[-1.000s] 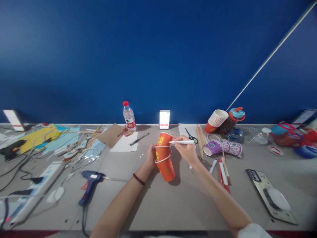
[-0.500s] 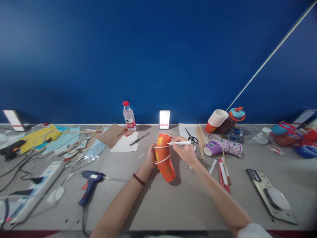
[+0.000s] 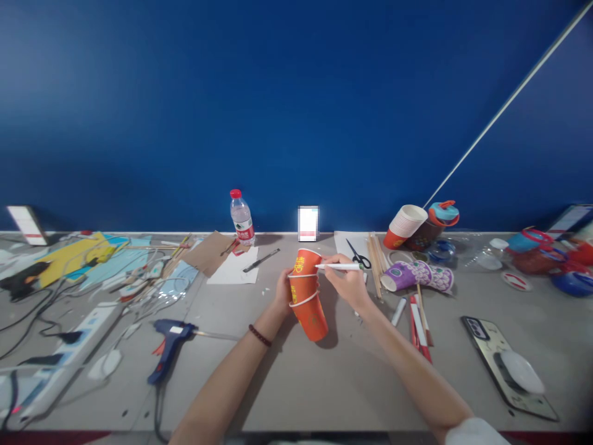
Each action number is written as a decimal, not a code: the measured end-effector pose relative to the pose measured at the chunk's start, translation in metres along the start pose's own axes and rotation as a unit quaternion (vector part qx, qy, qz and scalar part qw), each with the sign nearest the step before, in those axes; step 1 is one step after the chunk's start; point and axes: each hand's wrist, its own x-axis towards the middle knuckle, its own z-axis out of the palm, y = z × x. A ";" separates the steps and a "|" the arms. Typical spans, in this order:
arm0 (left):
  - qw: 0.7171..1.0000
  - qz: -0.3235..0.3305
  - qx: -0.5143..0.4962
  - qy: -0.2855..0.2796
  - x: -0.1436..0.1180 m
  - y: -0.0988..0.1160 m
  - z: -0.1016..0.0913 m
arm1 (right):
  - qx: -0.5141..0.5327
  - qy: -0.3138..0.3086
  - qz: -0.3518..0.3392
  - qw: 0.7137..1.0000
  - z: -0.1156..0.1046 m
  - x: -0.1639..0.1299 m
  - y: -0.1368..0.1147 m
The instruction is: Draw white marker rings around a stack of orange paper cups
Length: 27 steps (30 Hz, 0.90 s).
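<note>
Left hand (image 3: 282, 290): we see it wrapped around the left side of the orange cups (image 3: 307, 293), fingers clenched on the stack, a dark bead bracelet on the wrist.
Right hand (image 3: 348, 281): fingers pinched on a white pen (image 3: 338, 266); the hand sits at 3 o'clock of the cups.
Cups: 3 orange paper cups nested together, or so the 2 white rims suggest; held just above the table (image 3: 352, 383), near its middle.
Long axis of the cups: tilted, mouth toward 11 o'clock and away from us, base toward 5 o'clock and near the table.
Pen: lies nearly level, its tip pointing to 9 o'clock and touching the upper cup just below the rim.
Key relation: the cup wall lies at 9 o'clock of the pen fingers, so we judge the right hand works the surface while the left steadies it; both hands are at the stack.
Writing: yellow characters show on the top cup, too small for us to read; the label on the water bottle (image 3: 241, 218) at 11 o'clock is red, its text illegible.
Nearby: scissors (image 3: 359, 254) and a bundle of wooden sticks (image 3: 375, 262) at 2 o'clock, a purple cup (image 3: 407, 275) on its side at 3 o'clock, a blue glue gun (image 3: 167, 346) at 8 o'clock.
</note>
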 end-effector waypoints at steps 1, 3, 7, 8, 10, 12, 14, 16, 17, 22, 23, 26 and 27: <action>1.000 -0.001 -0.001 0.002 0.000 0.000 0.000 | -0.001 0.001 0.000 1.000 0.000 0.000 0.000; 1.000 -0.003 -0.005 0.005 0.000 0.000 0.001 | -0.001 0.001 0.003 1.000 0.000 0.000 0.002; 1.000 -0.006 -0.009 0.001 0.000 0.001 0.000 | 0.003 0.006 -0.007 1.000 0.000 0.001 0.003; 1.000 -0.005 -0.009 0.001 0.000 0.001 0.000 | 0.005 0.007 -0.010 1.000 0.000 0.001 0.003; 1.000 -0.003 -0.010 -0.001 0.001 0.001 -0.001 | 0.009 0.005 -0.014 1.000 0.000 0.001 0.003; 1.000 -0.002 -0.010 -0.004 0.001 0.001 -0.001 | 0.009 0.004 -0.015 1.000 0.000 0.001 0.003; 1.000 -0.004 -0.008 -0.007 0.001 0.001 -0.001 | 0.007 0.005 -0.016 1.000 0.000 0.001 0.003; 1.000 -0.003 -0.008 -0.005 0.001 0.001 -0.001 | 0.003 0.006 -0.017 1.000 0.000 0.001 0.003; 1.000 -0.002 -0.009 -0.003 0.001 0.002 -0.001 | 0.003 0.006 -0.017 1.000 0.000 0.001 0.003; 1.000 -0.002 -0.016 0.001 0.001 0.001 -0.002 | 0.004 0.000 -0.010 1.000 0.001 0.000 0.002; 1.000 -0.004 -0.016 0.002 0.001 0.001 -0.002 | 0.002 -0.001 -0.010 1.000 0.001 0.000 0.001; 1.000 -0.003 -0.013 0.000 0.002 0.001 -0.003 | -0.005 -0.004 -0.016 1.000 0.001 0.000 0.000; 1.000 -0.002 -0.012 -0.002 0.002 0.001 -0.003 | -0.007 -0.006 -0.017 1.000 0.001 -0.001 0.000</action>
